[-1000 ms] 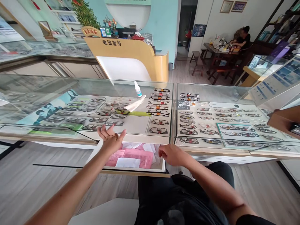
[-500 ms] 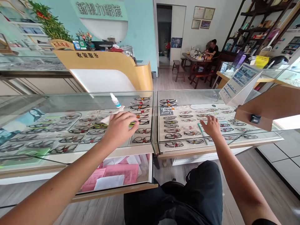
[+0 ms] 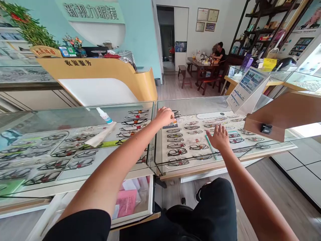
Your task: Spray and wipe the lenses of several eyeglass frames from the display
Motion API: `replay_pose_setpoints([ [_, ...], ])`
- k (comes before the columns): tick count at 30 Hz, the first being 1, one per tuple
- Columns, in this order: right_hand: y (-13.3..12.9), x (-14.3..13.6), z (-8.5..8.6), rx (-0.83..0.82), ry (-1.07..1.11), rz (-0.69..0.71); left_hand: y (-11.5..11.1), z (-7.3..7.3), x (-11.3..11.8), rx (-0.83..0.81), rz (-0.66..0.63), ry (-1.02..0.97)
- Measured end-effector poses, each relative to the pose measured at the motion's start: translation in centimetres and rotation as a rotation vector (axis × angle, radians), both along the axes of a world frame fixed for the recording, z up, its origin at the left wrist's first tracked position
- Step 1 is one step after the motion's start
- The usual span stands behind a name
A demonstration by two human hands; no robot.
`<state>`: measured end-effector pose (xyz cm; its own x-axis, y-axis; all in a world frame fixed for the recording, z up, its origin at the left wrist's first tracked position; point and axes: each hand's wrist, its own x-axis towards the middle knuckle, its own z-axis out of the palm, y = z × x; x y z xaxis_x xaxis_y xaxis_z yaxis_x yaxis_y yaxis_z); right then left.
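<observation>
My left hand (image 3: 164,116) is over the glass near the join of the two display cases, fingers loosely bent and nothing visible in them. Flat on the right case's glass top rests my right hand (image 3: 219,137), its fingers spread. A white spray bottle (image 3: 104,115) with a blue label lies on the left case, touching a pale folded cloth (image 3: 100,135). Under the glass are rows of eyeglasses (image 3: 177,152), and a teal-edged tray (image 3: 212,147) lies partly hidden beneath my right hand.
An open drawer (image 3: 151,197) with pink papers juts out below the left case. On the right case stand a display card (image 3: 247,88) and an open brown cardboard box (image 3: 283,115) with a small black device. A yellow counter (image 3: 145,83) stands behind; a person sits at a far table.
My left hand has moved right, away from the cloth and bottle, to the join between the cases. My right hand stays on the glass. The view has shifted slightly.
</observation>
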<state>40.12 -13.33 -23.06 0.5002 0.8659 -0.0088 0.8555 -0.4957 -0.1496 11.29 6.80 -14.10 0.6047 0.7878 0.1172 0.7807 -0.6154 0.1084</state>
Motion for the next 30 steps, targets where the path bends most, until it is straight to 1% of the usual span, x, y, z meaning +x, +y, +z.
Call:
replay_pose_setpoints([
  [4,0.0,-0.1,-0.1,0.017,-0.018,0.005,1.7,0.0,0.7,-0.067,0.042,0.088],
  [9,-0.1,-0.2,-0.2,0.030,-0.018,0.008,3.3,0.7,0.5,-0.164,0.060,0.194],
  [13,0.0,-0.1,-0.4,0.037,-0.021,0.006,3.9,1.2,0.8,-0.209,0.044,0.268],
  [17,0.3,0.0,-0.6,0.023,-0.026,0.012,4.3,1.4,1.6,-0.208,0.041,0.330],
  [23,0.5,0.0,-0.5,0.003,-0.024,0.028,4.4,1.6,2.4,-0.196,0.063,0.391],
  [30,0.5,-0.2,-0.2,-0.010,-0.032,0.020,3.0,1.6,2.6,-0.125,0.083,0.391],
])
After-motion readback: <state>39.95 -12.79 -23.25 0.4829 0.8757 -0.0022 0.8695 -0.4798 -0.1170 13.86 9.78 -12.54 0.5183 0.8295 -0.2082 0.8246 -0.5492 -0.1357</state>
